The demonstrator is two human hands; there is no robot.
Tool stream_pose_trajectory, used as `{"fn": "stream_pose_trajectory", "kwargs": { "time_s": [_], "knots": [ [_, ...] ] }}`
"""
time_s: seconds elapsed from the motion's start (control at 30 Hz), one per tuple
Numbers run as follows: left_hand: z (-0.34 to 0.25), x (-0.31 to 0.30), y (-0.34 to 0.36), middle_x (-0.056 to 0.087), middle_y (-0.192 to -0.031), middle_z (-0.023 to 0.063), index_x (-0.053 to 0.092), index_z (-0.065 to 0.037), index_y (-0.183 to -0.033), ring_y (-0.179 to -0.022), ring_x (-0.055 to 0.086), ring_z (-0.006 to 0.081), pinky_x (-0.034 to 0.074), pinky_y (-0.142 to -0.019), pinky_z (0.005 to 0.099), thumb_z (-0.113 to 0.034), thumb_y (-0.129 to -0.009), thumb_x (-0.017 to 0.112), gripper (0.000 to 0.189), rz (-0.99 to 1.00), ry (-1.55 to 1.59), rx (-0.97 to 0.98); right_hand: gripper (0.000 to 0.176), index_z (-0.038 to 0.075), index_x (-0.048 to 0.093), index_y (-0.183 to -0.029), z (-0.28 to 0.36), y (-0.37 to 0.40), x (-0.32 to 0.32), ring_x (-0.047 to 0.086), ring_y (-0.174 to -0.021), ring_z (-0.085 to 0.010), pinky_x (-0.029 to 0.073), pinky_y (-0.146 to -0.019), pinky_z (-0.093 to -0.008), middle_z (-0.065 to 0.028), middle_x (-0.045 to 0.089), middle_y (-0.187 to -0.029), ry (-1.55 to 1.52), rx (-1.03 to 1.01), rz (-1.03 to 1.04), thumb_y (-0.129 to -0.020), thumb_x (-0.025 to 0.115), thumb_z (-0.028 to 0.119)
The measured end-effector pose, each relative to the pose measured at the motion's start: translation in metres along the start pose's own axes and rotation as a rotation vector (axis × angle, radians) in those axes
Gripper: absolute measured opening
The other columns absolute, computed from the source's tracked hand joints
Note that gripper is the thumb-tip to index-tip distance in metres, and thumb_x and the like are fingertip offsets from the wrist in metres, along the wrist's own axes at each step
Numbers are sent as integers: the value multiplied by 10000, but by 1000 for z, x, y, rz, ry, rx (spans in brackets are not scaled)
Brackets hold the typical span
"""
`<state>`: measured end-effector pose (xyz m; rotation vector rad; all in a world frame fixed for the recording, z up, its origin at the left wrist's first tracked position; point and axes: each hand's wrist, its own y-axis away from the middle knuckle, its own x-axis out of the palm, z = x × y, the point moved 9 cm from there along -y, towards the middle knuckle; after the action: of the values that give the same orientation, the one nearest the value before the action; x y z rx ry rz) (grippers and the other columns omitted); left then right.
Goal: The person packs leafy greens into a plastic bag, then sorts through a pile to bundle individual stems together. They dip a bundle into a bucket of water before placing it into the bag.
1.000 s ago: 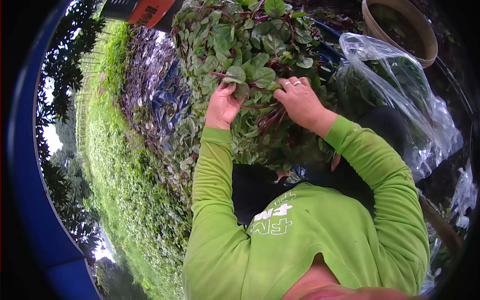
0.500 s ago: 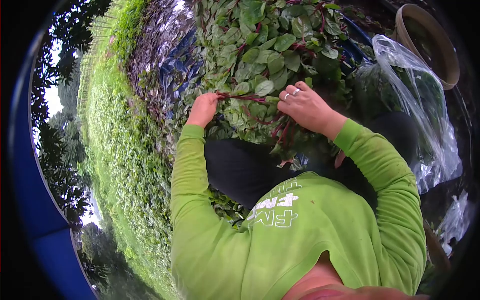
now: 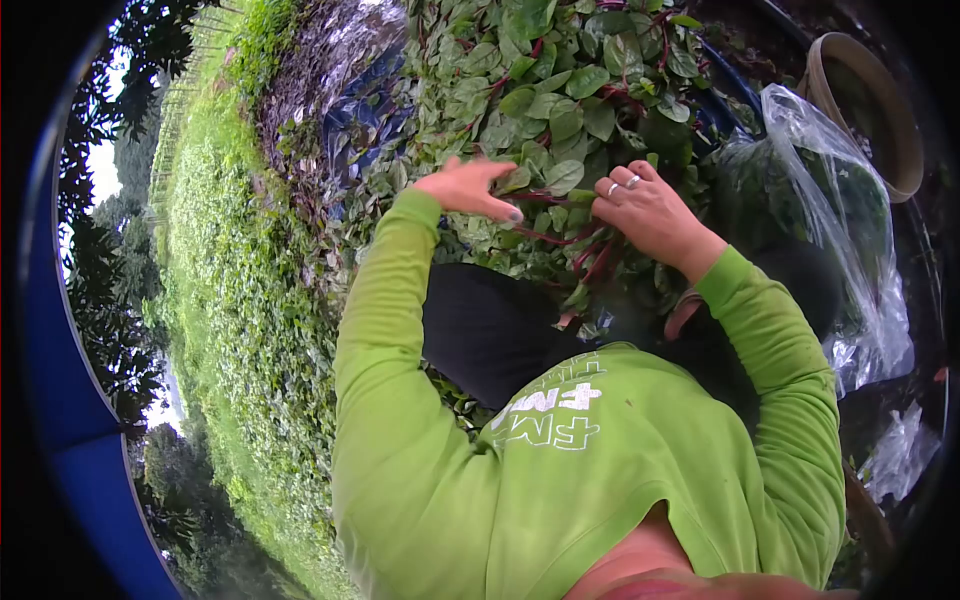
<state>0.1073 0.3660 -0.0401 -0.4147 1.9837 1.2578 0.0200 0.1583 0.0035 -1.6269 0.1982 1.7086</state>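
Note:
My right hand [image 3: 655,215], with rings on a finger, is closed on a bunch of Malabar spinach stems [image 3: 598,262], dark red with green leaves. Some stems stick out to the left of its fingertips, others hang below the hand. My left hand [image 3: 468,188] is open, thumb and fingers apart and slightly blurred, close to the left ends of those stems; it holds nothing I can see. Beyond both hands lies a large heap of leafy Malabar spinach [image 3: 560,100], with red stems showing among the leaves.
A clear plastic bag [image 3: 850,230] with greens inside stands at the right, beside a round tan tub [image 3: 905,170]. Blue sheeting [image 3: 365,120] shows left of the heap. More crumpled plastic [image 3: 900,455] lies lower right. Dense green plants [image 3: 230,350] cover the ground at left.
My left hand has let go of the stem ends, opened, and moved right toward my right hand. My right hand keeps its grip on the stems. The view has shifted slightly.

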Motion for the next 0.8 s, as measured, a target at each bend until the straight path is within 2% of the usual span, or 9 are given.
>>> {"fn": "stream_pose_trajectory", "kwargs": {
  "time_s": [0.1,0.13,0.23,0.37,0.4,0.53,0.63,0.73,0.8],
  "knots": [
    [-13,30,-23,644,-1326,182,462,18,-1428,-1259,600,240,430,-1081,352,-478,-887,754,790,380,644,-63,94,142,606,-893,-1,3,-5,559,-1028,-183,404,-982,-374,4,588,-981,4,5,-14,-799,603,133],
    [-11,25,-26,712,-1218,113,556,-1,-1324,-1115,675,170,485,-999,309,-412,-966,686,560,221,762,-27,97,139,606,-900,-4,6,-7,555,-1021,-187,405,-976,-371,1,580,-981,12,10,-30,-804,594,136],
    [-11,14,-27,704,-1217,133,595,20,-1265,-1119,669,171,479,-1014,308,-354,-1002,646,461,2,1275,91,107,134,609,-912,-8,14,-10,555,-1012,-193,406,-972,-370,-5,577,-988,21,16,-37,-808,585,136],
    [-22,1,-22,692,-1220,149,610,14,-1239,-1124,666,212,499,-1007,328,-293,-1057,546,363,-107,1438,119,116,125,608,-921,-7,18,1,559,-1018,-202,409,-967,-377,-16,589,-1007,-2,35,35,-808,585,131],
    [-11,0,-24,704,-1007,97,621,-12,-1133,-946,678,218,525,-957,364,-293,-1075,502,310,-253,1549,68,112,130,611,-915,-6,17,-1,563,-1017,-198,411,-960,-378,-13,594,-997,9,28,1,-805,591,134],
    [44,18,-47,532,-722,24,517,-78,-926,-639,572,197,542,-715,401,-276,-1065,514,241,-548,1920,-47,89,137,611,-894,-8,15,-7,573,-1013,-194,418,-935,-379,-13,600,-959,54,46,-37,-805,600,141],
    [109,8,-1,373,-665,-30,514,-93,-933,-559,387,119,465,-588,307,-193,-1043,518,149,-923,1916,-175,75,131,604,-882,-6,17,0,574,-1008,-199,421,-922,-377,-21,593,-942,52,51,-16,-808,598,142],
    [208,10,83,346,-1005,89,372,-94,-1183,-859,405,254,447,-783,377,-335,-965,598,395,-1178,1827,-408,68,130,604,-874,-8,20,1,574,-1005,-201,423,-918,-373,-24,593,-940,34,52,-20,-807,598,141],
    [262,42,160,328,-1233,169,278,-95,-1349,-1058,417,344,434,-912,425,-430,-913,651,665,-1304,1672,-771,64,130,606,-870,-9,23,-2,573,-1004,-200,423,-919,-372,-23,595,-942,30,58,-15,-807,599,139]
  ]
}}
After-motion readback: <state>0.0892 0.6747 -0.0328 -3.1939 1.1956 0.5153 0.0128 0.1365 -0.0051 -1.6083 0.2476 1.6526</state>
